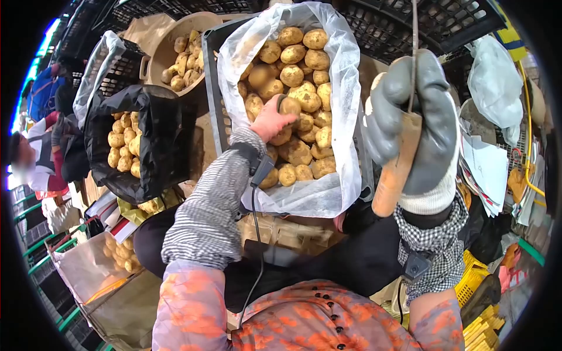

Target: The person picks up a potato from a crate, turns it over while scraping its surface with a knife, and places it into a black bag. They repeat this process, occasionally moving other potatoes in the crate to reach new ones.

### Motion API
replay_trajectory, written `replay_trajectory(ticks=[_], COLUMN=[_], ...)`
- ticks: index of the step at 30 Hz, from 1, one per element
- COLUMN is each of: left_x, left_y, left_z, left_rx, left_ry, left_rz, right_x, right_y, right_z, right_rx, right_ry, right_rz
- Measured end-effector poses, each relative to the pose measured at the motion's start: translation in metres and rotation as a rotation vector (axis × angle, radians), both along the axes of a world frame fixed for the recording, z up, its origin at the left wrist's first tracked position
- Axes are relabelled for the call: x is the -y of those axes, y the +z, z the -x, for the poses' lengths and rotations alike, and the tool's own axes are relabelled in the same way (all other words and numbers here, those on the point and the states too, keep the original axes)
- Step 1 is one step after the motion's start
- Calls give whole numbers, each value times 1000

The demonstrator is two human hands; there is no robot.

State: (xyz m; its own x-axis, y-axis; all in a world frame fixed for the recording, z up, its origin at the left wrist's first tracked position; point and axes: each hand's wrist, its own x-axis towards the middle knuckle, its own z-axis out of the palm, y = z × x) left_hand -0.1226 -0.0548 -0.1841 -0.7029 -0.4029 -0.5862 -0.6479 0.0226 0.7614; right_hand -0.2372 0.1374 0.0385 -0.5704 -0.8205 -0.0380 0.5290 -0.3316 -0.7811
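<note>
A potato [290, 106] is pinched in the fingers of my left hand [273, 121], low over a crate lined with clear plastic [346, 111]. Other potatoes [294, 153] fill this liner, pale brown with patches of soil. Up at the right, my right hand [430, 117] wears a grey-coated glove and is closed round a wooden-handled tool [398, 167]. Its thin metal shaft points away from me, and its kind does not show clearly. A blurred brown round shape [260, 76] overlaps the potatoes left of the crate's middle.
Left of the crate stands a black-lined container [167, 137] of potatoes. Behind it is a beige basket [158, 61] holding more. Black crates [421, 26] line the back. A person [50, 146] sits at far left. Papers [485, 169] and a plastic bag [496, 82] are at right.
</note>
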Motion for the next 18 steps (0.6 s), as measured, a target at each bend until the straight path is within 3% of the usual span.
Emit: replay_trajectory(ticks=[1,3,5,6,9,10,11,13,15,17,18], left_x=[5,22,-12,-8,-21,-18,-33,-39,-48,-54,-58], left_y=[-16,-50,86,96,153,169,186,201,208,203,207], left_z=[-6,-22,-26,-31,-45,-47,-62,-89,-101,-108,-111], left_rx=[-2,-626,-562,-596,-799,-783,-852,-833,-791,-831,-770], left_ry=[2,-140,384,331,264,29,374,255,298,358,395], left_rz=[5,76,-1005,-1085,-854,-63,-1020,-831,-582,-565,-587], right_x=[3,6,10,11,18,18,17,23,23,19,16], right_y=[-2,8,7,1,-3,-8,-17,-20,-19,-27,-29], right_z=[-2,-7,-15,-15,-35,-42,-43,-54,-64,-72,-80], right_rx=[-15,-47,-20,-59,-176,-172,-99,-83,-56,-216,-319], right_ry=[-8,-32,-2,82,188,219,313,378,403,490,378], right_rz=[-37,-163,-256,-268,-367,-310,-234,-272,-314,-414,-405])
